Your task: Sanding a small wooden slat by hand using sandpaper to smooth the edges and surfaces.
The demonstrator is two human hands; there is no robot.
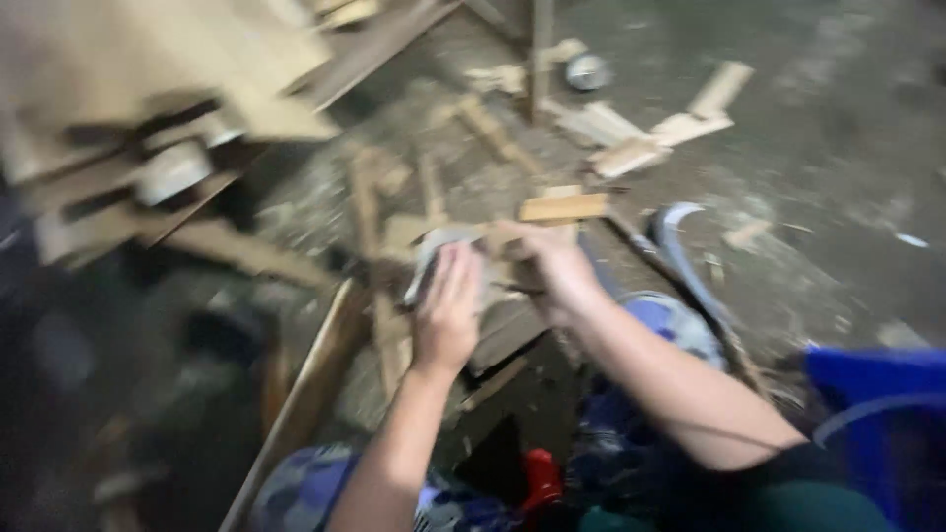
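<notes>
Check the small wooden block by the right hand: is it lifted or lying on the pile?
Lifted, as far as the blur allows: the right hand grips the wooden block by one end.

Pale raw wooden offcuts [631, 148] on rough dusty concrete floor [838, 167]

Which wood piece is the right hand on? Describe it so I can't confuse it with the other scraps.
Start at the two hands in the middle of the view. Above the right hand, its fingers touch a short flat wood block lying level. Unlike the paler offcuts scattered farther up on the dusty floor, it is orange-tan and sits at the fingertips.
</notes>
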